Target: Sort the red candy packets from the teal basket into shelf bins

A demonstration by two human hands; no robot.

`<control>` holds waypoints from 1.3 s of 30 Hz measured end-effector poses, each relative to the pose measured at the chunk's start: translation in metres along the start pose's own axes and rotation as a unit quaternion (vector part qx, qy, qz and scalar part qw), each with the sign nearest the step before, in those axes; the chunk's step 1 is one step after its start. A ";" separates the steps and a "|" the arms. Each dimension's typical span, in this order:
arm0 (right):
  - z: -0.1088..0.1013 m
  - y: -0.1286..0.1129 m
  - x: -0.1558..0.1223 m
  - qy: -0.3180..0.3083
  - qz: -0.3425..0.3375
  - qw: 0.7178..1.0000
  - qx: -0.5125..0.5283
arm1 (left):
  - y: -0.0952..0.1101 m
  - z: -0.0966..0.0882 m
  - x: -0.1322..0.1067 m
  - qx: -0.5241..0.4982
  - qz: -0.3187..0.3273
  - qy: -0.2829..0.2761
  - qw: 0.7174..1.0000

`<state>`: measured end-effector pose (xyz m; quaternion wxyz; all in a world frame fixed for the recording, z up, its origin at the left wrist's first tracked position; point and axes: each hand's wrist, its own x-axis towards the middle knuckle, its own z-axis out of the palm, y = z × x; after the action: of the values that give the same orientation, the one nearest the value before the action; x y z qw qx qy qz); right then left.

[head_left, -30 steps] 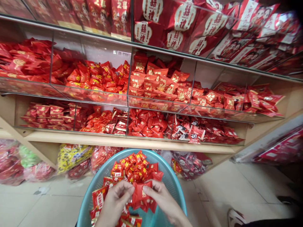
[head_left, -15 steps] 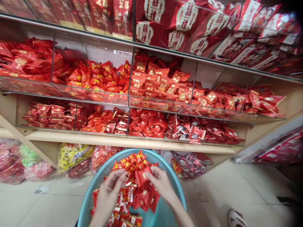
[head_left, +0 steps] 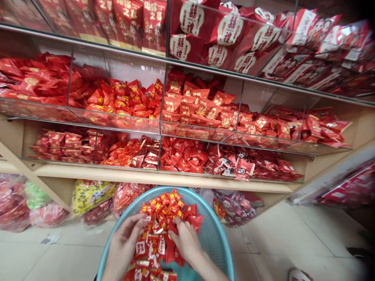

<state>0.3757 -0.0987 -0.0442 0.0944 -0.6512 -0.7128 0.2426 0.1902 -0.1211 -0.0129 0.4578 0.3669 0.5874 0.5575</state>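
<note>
A turquoise plastic basket (head_left: 224, 234) stands before me with small red wrapped sweets (head_left: 165, 205) heaped inside. My left hand (head_left: 124, 240) is over the basket's left side, thumb and fingers curled close together at the heap's edge. Whatever lies between its fingertips is too small to tell. Lower and to the right, my right hand (head_left: 187, 238) has its fingers bent down into the heap, pinching a plain red packet (head_left: 171, 227) that it partly covers. More plain red packets (head_left: 195, 218) lie just beyond that hand. White-labelled red packets (head_left: 140, 248) lie between my hands.
A shelf unit (head_left: 117, 171) with clear-fronted bins of red packets (head_left: 183, 154) rises behind the basket. Under it sit bagged sweets, one bag yellow (head_left: 92, 195). Tiled floor (head_left: 263, 242) surrounds the basket, and part of a shoe (head_left: 299, 274) shows at lower right.
My right hand has moved down and left into the heap; the plain red packet it held up is no longer raised there. My left hand has shifted left. The view has tilted slightly.
</note>
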 end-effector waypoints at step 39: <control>-0.151 0.012 0.109 0.279 -0.247 0.928 -0.028 | -0.018 -0.019 0.008 0.073 0.048 0.007 0.996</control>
<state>0.4393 0.0416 0.0613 0.3283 -0.4982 -0.8025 0.0002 0.1711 -0.1218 -0.0330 0.3982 0.4237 0.6113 0.5369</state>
